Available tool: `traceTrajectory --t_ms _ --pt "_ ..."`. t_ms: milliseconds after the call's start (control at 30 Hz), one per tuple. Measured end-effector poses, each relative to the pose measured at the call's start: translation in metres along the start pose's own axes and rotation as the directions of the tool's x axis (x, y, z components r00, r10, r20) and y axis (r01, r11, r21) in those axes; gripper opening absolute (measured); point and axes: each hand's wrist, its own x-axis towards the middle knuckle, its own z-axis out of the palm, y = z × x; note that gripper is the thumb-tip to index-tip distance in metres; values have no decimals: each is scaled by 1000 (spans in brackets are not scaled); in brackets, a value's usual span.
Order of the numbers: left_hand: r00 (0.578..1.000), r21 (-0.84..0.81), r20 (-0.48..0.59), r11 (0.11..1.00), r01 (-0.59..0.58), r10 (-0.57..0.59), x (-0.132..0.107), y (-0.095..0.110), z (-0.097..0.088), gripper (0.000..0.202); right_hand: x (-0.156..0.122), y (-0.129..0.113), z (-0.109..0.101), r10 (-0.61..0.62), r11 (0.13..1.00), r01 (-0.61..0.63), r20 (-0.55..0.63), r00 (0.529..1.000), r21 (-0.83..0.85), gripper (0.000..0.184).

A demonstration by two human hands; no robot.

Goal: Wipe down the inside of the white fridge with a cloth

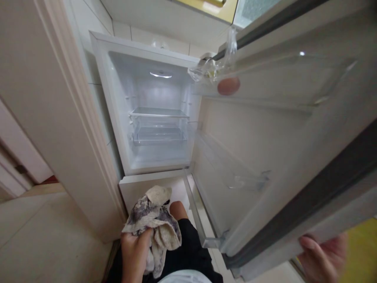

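Note:
A crumpled, stained beige cloth (pixel 160 220) is bunched in my left hand (pixel 135 251), whose fingers are wrapped round it. Low on the right, my right hand (pixel 322 255) grips the outer edge of the open refrigerator door (pixel 235 137), thumb on the near side and the other fingers partly hidden. Ahead stands the refrigerator (pixel 110 102), its lit inside showing a glass shelf (pixel 159 113) and a clear drawer (pixel 160 137). Up in the clear door rack sits a brown egg (pixel 229 86), beside a clear plastic bag (pixel 212 68) that hangs over the rack.
A door frame (pixel 85 129) rises close on the left, with tiled floor (pixel 55 236) beyond it. A lower clear door rack (pixel 203 220) juts out by my knee (pixel 177 211). Below my lap shows a white rounded rim (pixel 185 277). Yellow cupboard fronts (pixel 218 8) hang above.

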Motion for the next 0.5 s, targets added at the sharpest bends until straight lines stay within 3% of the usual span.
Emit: traceTrajectory --t_ms 133,267,400,500 --pt "998 1 -47 999 -53 53 3 -1 -7 48 -31 19 13 -221 975 215 132 966 52 64" --pt "995 -18 -63 996 -84 83 3 6 -20 44 -63 7 46 -305 946 256 275 912 199 70" --pt "989 -23 -130 997 -69 65 -5 17 -43 39 -86 -8 84 -383 909 243 445 810 340 81" --pt "977 -10 -201 998 -67 64 -12 26 -62 37 -95 -9 113 -455 887 325 510 730 327 92"
